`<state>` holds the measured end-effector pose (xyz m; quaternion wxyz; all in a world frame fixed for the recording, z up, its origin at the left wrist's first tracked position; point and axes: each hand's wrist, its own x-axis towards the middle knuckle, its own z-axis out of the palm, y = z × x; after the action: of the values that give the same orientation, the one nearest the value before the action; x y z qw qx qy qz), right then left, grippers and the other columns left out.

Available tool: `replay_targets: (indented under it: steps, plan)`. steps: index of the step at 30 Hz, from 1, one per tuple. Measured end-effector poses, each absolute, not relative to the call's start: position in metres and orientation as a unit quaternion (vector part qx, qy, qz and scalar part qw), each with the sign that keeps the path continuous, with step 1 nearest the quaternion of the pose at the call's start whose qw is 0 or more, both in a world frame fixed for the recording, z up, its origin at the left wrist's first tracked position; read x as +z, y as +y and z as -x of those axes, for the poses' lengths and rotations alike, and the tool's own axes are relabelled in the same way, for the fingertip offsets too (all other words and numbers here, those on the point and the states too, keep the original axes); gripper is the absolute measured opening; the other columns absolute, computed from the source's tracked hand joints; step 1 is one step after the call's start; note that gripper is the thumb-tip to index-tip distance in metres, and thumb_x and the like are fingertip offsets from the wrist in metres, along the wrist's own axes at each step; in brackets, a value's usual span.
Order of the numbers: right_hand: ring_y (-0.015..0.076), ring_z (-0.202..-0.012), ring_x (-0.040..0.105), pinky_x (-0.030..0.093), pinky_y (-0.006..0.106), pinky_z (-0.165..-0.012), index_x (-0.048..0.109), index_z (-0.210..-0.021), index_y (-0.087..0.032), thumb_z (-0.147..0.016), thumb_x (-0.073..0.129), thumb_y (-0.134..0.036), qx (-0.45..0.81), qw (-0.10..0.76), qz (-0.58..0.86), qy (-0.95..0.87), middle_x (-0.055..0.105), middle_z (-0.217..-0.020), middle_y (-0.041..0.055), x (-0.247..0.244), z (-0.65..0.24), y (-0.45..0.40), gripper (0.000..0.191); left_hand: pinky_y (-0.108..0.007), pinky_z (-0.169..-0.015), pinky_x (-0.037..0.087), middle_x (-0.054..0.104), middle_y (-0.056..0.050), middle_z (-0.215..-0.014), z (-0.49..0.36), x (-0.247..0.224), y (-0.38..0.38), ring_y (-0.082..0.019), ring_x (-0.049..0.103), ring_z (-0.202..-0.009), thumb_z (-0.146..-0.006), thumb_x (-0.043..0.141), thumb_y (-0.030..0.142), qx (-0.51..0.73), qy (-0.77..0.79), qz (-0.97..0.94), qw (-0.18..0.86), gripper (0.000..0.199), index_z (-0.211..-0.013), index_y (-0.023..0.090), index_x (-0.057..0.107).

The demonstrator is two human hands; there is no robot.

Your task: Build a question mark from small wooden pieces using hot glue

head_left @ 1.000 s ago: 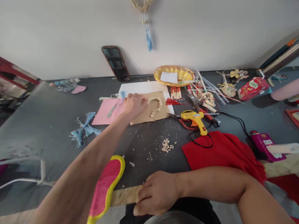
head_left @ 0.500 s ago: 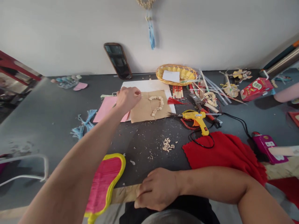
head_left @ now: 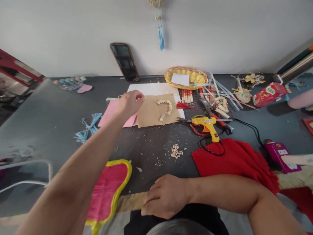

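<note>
From where I stand, the far left of the desk (head_left: pixel 61 120) has a row of small round pieces in what looks like clear plastic packaging (head_left: pixel 69 86). Next come blue tassels (head_left: pixel 88 127), lying near a pink sheet (head_left: pixel 110 112) that the left forearm partly covers.

The left hand (head_left: pixel 130 101) is over that sheet, its grip drawn in with the fingertips close together at the near-left part of a brown sheet (head_left: pixel 149 112). A pale speck shows at the tips; whether it's pinched there I can't tell. Just to the right, on the same brown sheet, lies the curve of pale beads (head_left: pixel 169 106), apart from the fingers. It bows rightward, its hollow facing the hand, its longer run going from the wall side toward the person. The left hand is much the nearer one.

The right hand (head_left: pixel 165 196) rests at the desk's front edge with fingers curled; I can't see whether anything is in it.

Farther right, by the wall, a yellow wicker basket (head_left: pixel 197 78) holds a white slip (head_left: pixel 180 79), and beyond it a red drink carton (head_left: pixel 269 94) keeps its contents hidden.
</note>
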<state>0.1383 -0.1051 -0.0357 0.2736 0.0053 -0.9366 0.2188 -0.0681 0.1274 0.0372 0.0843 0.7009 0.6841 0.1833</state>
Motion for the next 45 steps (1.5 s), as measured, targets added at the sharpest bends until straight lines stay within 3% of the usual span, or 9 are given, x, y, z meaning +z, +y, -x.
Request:
replay_targets:
  steps: [7,11,15,20,22,27,33,45]
  plan:
    - [0.0093,-0.072,0.066,0.048,0.023,-0.063,0.07,-0.095,-0.025,-0.089,0.052,-0.03,0.202,0.26,-0.003,-0.944,0.076,-0.096,-0.0046,-0.03,-0.139,-0.101,0.02,-0.04,-0.084,0.049,0.069,-0.01,-0.1,0.074,0.042,0.088,-0.026,0.063,-0.093,-0.085,0.052,0.028,0.217,0.672,-0.701,0.096,0.018,-0.094,0.02,0.065]
    - [0.0113,-0.075,0.064,0.05,0.024,-0.066,0.068,-0.102,-0.022,-0.091,0.051,-0.028,0.171,0.3,0.033,-0.938,0.074,-0.1,-0.0011,-0.012,-0.145,-0.093,0.022,-0.04,-0.085,0.049,0.07,-0.009,-0.099,0.079,0.034,0.067,-0.027,0.063,-0.095,-0.083,0.053,0.03,0.246,0.672,-0.69,0.108,0.018,-0.092,0.02,0.065]
    - [0.0145,-0.092,0.063,0.052,0.026,-0.084,0.066,-0.106,-0.014,-0.093,0.05,-0.02,0.139,0.341,0.091,-0.925,0.072,-0.098,0.0063,0.026,-0.159,-0.068,0.021,-0.039,-0.086,0.05,0.07,-0.008,-0.1,0.081,0.024,0.047,-0.025,0.063,-0.094,-0.083,0.053,0.029,0.296,0.655,-0.686,0.113,0.016,-0.091,0.021,0.064]
    - [0.0195,-0.096,0.059,0.049,0.034,-0.089,0.067,-0.1,-0.016,-0.098,0.046,-0.018,0.036,0.282,0.277,-0.918,0.071,-0.099,0.0073,0.055,-0.186,-0.008,0.021,-0.042,-0.092,0.048,0.071,-0.008,-0.104,0.077,0.008,0.034,-0.026,0.062,-0.102,-0.088,0.052,0.03,0.375,0.637,-0.671,0.067,0.013,-0.093,0.022,0.061]
    - [0.0217,-0.098,0.057,0.046,0.039,-0.094,0.067,-0.099,-0.017,-0.099,0.045,-0.021,-0.006,0.232,0.332,-0.914,0.07,-0.1,0.0077,0.05,-0.193,0.012,0.023,-0.043,-0.096,0.046,0.071,-0.008,-0.105,0.075,0.003,0.033,-0.027,0.061,-0.105,-0.09,0.051,0.03,0.383,0.624,-0.679,0.051,0.013,-0.094,0.023,0.061]
    - [0.0265,-0.105,0.051,0.04,0.04,-0.086,0.068,-0.099,-0.018,-0.097,0.049,-0.027,-0.068,0.115,0.425,-0.895,0.069,-0.107,0.0081,0.024,-0.197,0.029,0.021,-0.042,-0.096,0.045,0.072,-0.007,-0.102,0.074,-0.001,0.029,-0.026,0.063,-0.101,-0.092,0.049,0.029,0.375,0.58,-0.722,0.044,0.013,-0.095,0.023,0.059]
    - [0.0288,-0.111,0.046,0.034,0.042,-0.089,0.066,-0.105,-0.019,-0.096,0.053,-0.029,-0.12,0.088,0.442,-0.884,0.067,-0.116,0.0091,0.01,-0.195,0.033,0.019,-0.042,-0.097,0.045,0.071,-0.008,-0.103,0.081,-0.005,0.033,-0.026,0.064,-0.102,-0.093,0.047,0.029,0.393,0.57,-0.721,0.035,0.014,-0.096,0.022,0.058]
    - [0.0229,-0.095,0.049,0.027,0.043,-0.094,0.071,-0.086,-0.022,-0.1,0.037,-0.017,-0.156,0.074,0.396,-0.902,0.071,-0.087,0.0053,0.006,-0.181,0.047,0.037,-0.042,-0.093,0.046,0.072,-0.009,-0.099,0.08,-0.004,0.034,-0.027,0.064,-0.098,-0.092,0.047,0.03,0.387,0.579,-0.716,0.053,0.015,-0.092,0.021,0.059]
